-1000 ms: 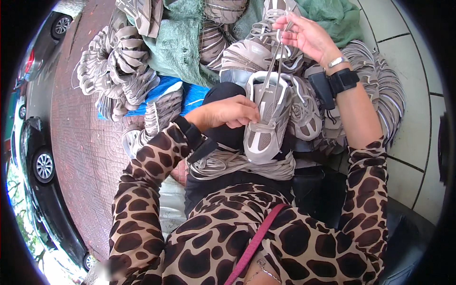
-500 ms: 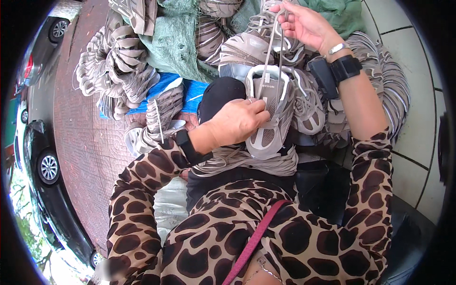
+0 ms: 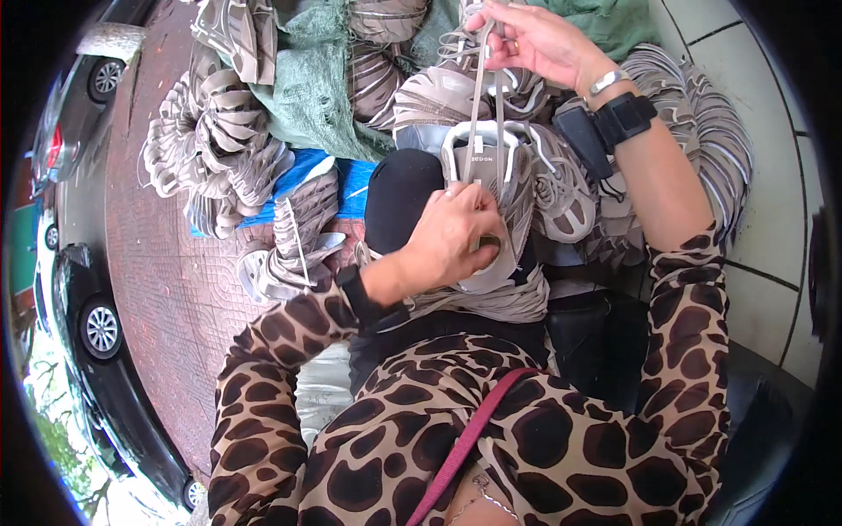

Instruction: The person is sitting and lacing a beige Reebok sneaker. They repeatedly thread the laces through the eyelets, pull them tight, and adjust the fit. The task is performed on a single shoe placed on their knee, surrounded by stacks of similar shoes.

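A grey and beige shoe upper (image 3: pixel 522 206) with a white-edged collar lies over my lap, toe toward me. My left hand (image 3: pixel 456 232) is closed over its front, fingers bent at the lacing area; the fingertips are partly hidden. Above and to the right, my right hand (image 3: pixel 544 44) pinches the ends of a beige shoelace (image 3: pixel 478 101). Two strands stretch from those fingers down to the upper. Beneath the upper, a bunch of loose beige laces (image 3: pixel 526 302) rests across my lap. Beside it on the right is another laced upper (image 3: pixel 566 210).
Stacked shoe uppers (image 3: pixel 215 114) stand at the left, more (image 3: pixel 724 149) at the right. Green woven sacks (image 3: pixel 307 88) and a blue sheet (image 3: pixel 351 184) lie among them. Red paving (image 3: pixel 175 298) stretches left toward a parked black car (image 3: pixel 105 368); pale tiles (image 3: pixel 763 210) lie right.
My left hand has turned and spread further over the front of the upper. My right hand, still holding the lace ends, has shifted slightly left in the picture.
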Available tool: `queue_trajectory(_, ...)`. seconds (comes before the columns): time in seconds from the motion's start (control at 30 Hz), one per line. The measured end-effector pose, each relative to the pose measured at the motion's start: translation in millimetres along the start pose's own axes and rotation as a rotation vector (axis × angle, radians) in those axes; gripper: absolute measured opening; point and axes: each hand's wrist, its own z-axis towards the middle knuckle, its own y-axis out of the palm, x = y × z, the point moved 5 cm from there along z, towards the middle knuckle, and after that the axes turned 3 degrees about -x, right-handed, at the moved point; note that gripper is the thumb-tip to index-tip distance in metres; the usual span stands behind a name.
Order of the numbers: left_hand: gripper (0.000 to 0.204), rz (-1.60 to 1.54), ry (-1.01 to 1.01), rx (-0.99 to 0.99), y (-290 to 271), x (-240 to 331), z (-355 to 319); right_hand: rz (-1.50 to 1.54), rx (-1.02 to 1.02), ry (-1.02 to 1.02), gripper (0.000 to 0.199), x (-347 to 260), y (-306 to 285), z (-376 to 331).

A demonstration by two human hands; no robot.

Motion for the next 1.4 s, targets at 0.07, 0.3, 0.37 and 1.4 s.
queue_trajectory(0.07, 0.045, 0.166, 0.026, 0.037, 2, 9, -14, -0.25, 0.003, -0.171, 0.031, -8, -2, 7)
queue_trajectory(0.3, 0.073, 0.156, -0.139, 0.166, -3, -4, -18, -0.793, 0.076, -0.543, 0.039, -17, -5, 26)
queue_trajectory(0.37, 0.079, 0.088, -0.18, 0.248, -18, -21, -10, -0.65, 0.024, -0.465, 0.039, -16, -3, 28)
queue_trajectory(1.4, 0.044, 0.337, 0.306, -0.134, 44, 19, -50, 0.137, 0.143, -0.001, 0.024, -6, -40, 65)
